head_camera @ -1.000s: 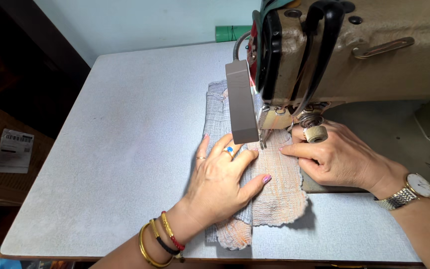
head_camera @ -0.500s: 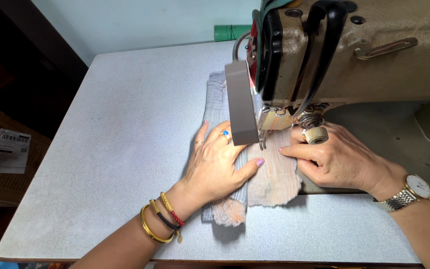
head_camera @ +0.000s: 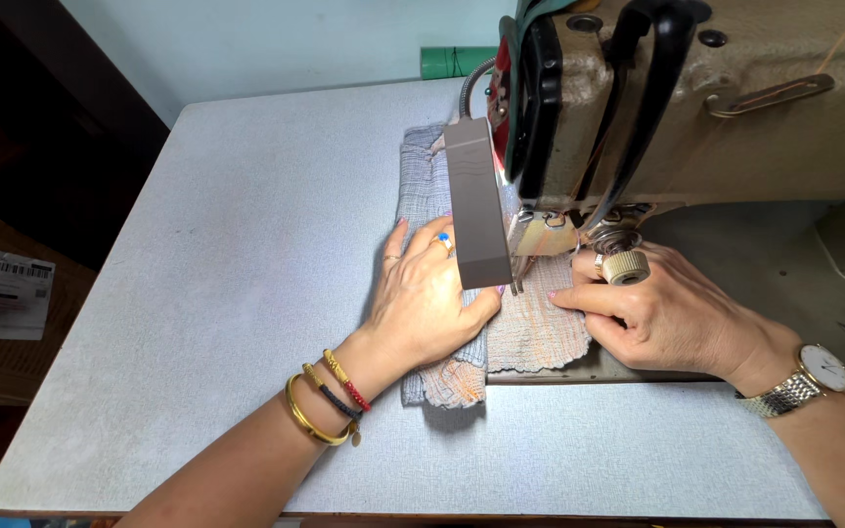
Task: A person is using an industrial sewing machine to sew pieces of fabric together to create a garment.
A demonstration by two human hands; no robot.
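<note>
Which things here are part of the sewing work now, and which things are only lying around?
In use:
- left hand, pressing flat on the fabric
- right hand, fingers on the fabric by the needle
- grey woven fabric
- sewing machine
- table under the fabric

Lying about:
- cardboard box left of the table
- green roll behind the machine

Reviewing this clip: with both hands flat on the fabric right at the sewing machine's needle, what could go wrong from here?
1. The right hand has its fingers close beside the presser foot area; a slip could bring them under the needle.
2. The left hand presses the grey woven fabric flat, but the near edge is bunched, so layers may feed unevenly.
3. The grey guard hides part of the seam, so drift may go unseen.
</note>
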